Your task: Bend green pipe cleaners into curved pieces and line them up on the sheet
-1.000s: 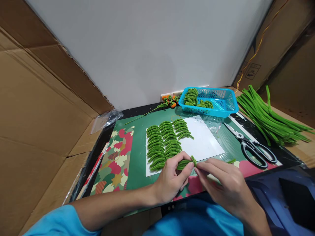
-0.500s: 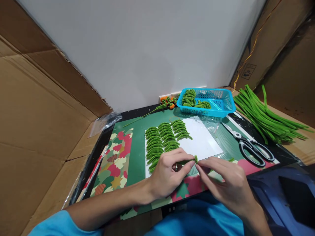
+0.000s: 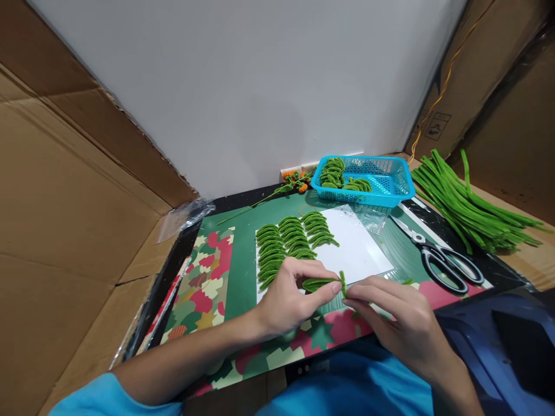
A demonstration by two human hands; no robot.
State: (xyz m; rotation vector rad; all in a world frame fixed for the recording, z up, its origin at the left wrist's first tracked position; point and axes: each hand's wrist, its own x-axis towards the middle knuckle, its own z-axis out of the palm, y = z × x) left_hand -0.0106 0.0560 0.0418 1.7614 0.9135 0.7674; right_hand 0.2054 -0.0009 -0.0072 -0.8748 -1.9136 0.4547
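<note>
Fingers of a worker's left hand (image 3: pixel 286 300) pinch a looped, fuzzy green stem (image 3: pixel 316 284) near its right end, above the front of a patterned mat (image 3: pixel 243 242) on the bench (image 3: pixel 229 199), while the right hand (image 3: pixel 403 306) brings its thumb and fingers together at the lower tip of the short upright end (image 3: pixel 342 278). The piece looks very light and soft-piled, likely with a bendable wire core that takes a crease and springs back little. Its nap should give good grip, though a hard squeeze could flatten the curve. The sound hold appears to be at the joint where the strands meet, with the loop left loose and the short end taken by its tip. Rows of similar curved green pieces (image 3: pixel 271 248) line a white sheet (image 3: pixel 359 248) just beyond.
</note>
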